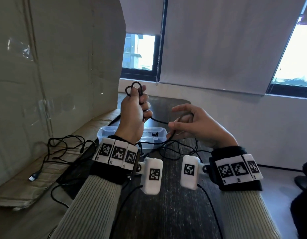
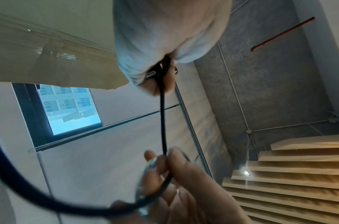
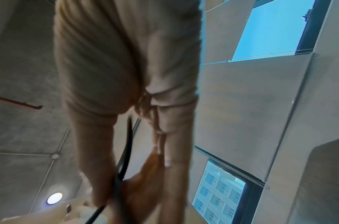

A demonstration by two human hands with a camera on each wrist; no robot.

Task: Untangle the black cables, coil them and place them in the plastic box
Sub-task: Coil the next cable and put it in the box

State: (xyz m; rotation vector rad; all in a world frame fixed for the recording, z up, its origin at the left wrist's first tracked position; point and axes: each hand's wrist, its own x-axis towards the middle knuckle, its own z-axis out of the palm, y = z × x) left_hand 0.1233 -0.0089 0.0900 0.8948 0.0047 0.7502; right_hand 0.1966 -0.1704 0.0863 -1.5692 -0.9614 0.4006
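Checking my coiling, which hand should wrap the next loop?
Right, probably. The left hand already grips the finished loops of the black cable, while the right hand pinches the free run beside it.

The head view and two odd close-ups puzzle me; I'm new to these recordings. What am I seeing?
No machine: a person works with bare hands, wearing cameras. The head view looks down from the forehead; the close-ups look along each wrist. The left hand grips a coiled black cable, raised above the dark table. The right hand pinches the same cable further along. Behind them stands a clear plastic box; more tangled cables lie to the left, over flattened cardboard. The white patterned blocks are wrist markers.
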